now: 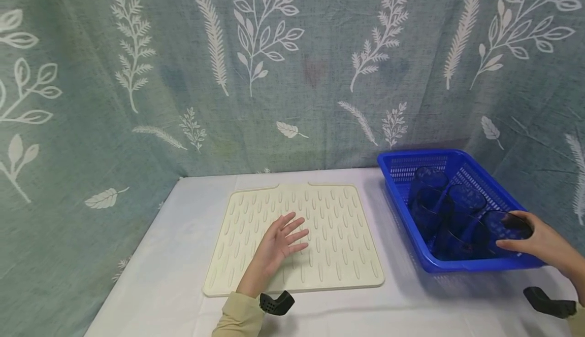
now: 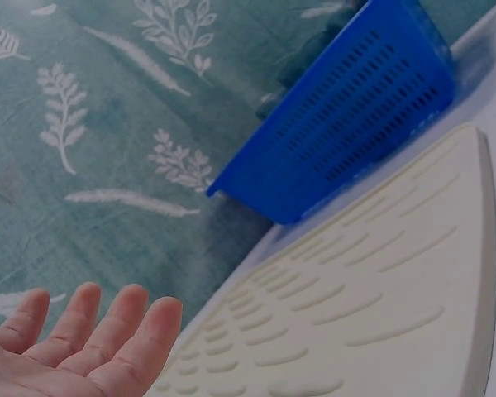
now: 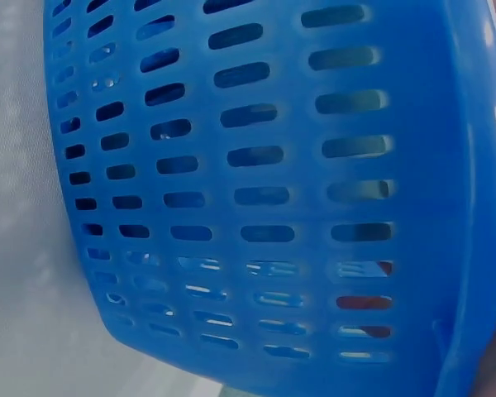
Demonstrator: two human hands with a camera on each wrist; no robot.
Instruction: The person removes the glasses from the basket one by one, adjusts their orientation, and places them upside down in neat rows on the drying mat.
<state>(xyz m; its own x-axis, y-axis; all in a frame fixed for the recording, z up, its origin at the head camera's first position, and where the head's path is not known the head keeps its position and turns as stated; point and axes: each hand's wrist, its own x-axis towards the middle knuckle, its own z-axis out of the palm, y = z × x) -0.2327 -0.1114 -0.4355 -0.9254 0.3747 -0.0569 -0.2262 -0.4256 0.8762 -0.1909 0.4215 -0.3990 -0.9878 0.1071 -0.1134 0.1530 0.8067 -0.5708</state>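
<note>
Now, at the head view's lower right, the right hand (image 1: 544, 238) grasps a dark glass (image 1: 502, 227) by its upper part, in the near right corner of the blue basket (image 1: 475, 265). Other glasses (image 1: 466, 197) sit left of it. Lower centre, the left hand (image 1: 280, 243), loose with fingers spread, is over a cream board (image 1: 340, 235). A leaf-patterned curtain (image 1: 315, 124) fills the upper frame.

No legible txt, afaict.
</note>
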